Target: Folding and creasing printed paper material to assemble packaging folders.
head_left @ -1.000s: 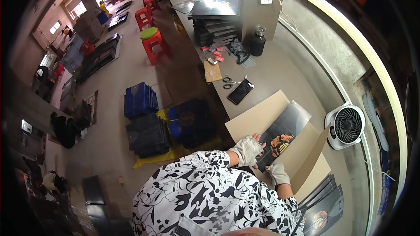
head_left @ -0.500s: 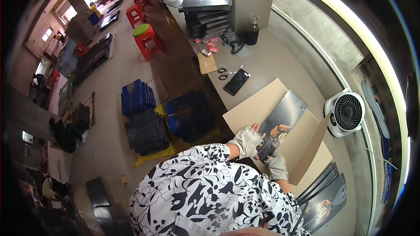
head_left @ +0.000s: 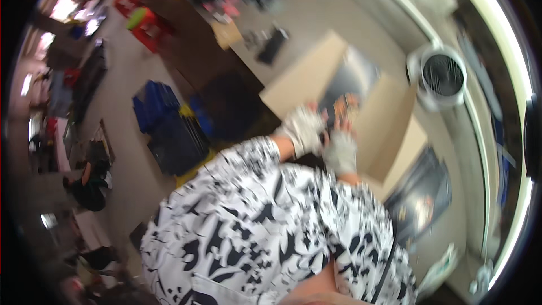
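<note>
A dark glossy printed panel (head_left: 352, 73) with an orange-red picture lies on a tan cardboard sheet (head_left: 307, 70) on the table in front of me. Both of my hands wear pale fabric gloves with bare fingertips. My left hand (head_left: 301, 130) is at the panel's near left edge, fingers apart and resting on it, though blurred. Close beside it, my right hand (head_left: 341, 149) lies with fingers stretched over the panel's near end. A raised tan cardboard flap (head_left: 389, 127) stands to the right of my right hand. Motion blur hides the fingertips' exact contact.
More dark printed panels (head_left: 420, 192) lie at the right. A white fan (head_left: 440, 73) stands by the wall. Farther off are a dark phone (head_left: 273, 46) and a tan block (head_left: 227, 34). Blue and black stacks (head_left: 175, 144) sit at the left, with a red stool (head_left: 149, 31) beyond.
The whole view has shifted and blurred, so the table appears higher. My right hand's fingers have moved from the panel's near edge to stretch out over it.
</note>
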The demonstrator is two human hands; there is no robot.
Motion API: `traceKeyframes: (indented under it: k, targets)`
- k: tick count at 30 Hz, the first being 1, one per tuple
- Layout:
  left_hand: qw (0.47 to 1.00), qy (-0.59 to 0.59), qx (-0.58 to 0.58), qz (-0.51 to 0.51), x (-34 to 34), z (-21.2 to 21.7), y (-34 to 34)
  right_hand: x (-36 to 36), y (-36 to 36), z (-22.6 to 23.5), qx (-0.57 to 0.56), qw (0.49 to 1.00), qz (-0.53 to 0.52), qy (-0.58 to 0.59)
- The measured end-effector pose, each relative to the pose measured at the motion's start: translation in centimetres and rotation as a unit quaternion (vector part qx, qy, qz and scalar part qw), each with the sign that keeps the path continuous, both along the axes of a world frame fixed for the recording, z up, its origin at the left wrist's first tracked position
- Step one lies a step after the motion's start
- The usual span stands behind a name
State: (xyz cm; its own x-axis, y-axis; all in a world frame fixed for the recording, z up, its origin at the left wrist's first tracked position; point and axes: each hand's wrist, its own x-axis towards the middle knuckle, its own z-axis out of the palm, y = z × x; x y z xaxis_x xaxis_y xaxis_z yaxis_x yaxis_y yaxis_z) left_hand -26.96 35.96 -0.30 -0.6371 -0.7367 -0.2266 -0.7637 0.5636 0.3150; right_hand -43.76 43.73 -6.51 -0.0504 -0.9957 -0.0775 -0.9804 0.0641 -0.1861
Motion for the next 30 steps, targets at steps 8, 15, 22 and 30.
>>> traceKeyframes:
  k: [8,15,22,30]
  targets:
    - [0.998,-0.027,-0.043,-0.031,0.2,-4.7,-1.1,-0.2,-1.0,0.0,0.011,0.999,0.010,0.030]
    - [0.959,0.086,-0.194,0.188,7.1,-10.9,-6.7,-2.0,1.0,-3.6,-0.043,0.999,0.007,0.021]
    - [0.956,0.075,-0.278,0.059,6.0,-10.7,-6.7,-0.8,1.1,-3.4,-0.034,0.998,0.017,0.047]
    - [0.955,0.139,-0.226,0.135,3.8,-11.0,-5.9,-1.1,1.3,-3.9,-0.041,0.998,0.008,0.055]
